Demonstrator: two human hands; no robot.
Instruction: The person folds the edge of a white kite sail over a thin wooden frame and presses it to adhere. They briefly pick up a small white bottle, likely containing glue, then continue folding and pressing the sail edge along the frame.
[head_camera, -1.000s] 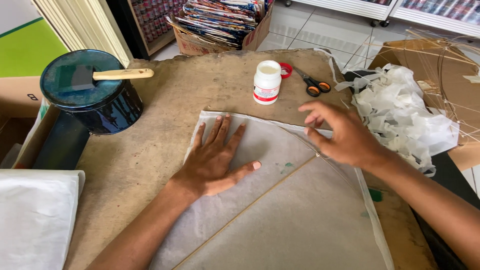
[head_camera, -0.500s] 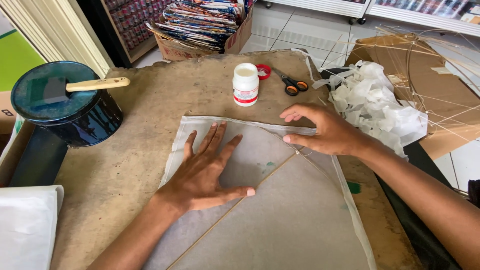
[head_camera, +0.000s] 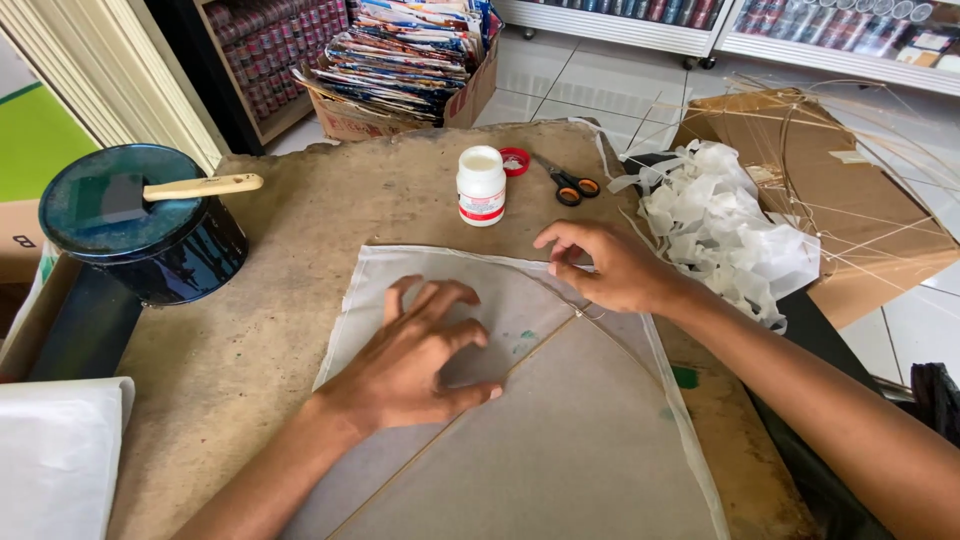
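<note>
A thin white paper sheet (head_camera: 560, 430) lies on the brown worktable (head_camera: 330, 210) with a slim bamboo stick (head_camera: 470, 405) running across it and a curved stick along its upper edge. My left hand (head_camera: 420, 355) rests on the sheet with bent fingertips pressing the paper beside the straight stick. My right hand (head_camera: 605, 265) sits at the sheet's upper right edge, fingers curled down onto the folded paper rim where the sticks meet. Neither hand lifts anything.
A white glue jar (head_camera: 481, 185), its red lid (head_camera: 515, 161) and orange-handled scissors (head_camera: 568, 185) lie beyond the sheet. A dark round tin (head_camera: 140, 235) with a brush (head_camera: 175, 189) on top stands left. Crumpled white paper scraps (head_camera: 720, 225) and a cardboard box (head_camera: 830, 190) sit right.
My left hand has gone from flat with spread fingers to curled fingertips on the paper. My right hand slid left along the upper edge. The camera view shifted.
</note>
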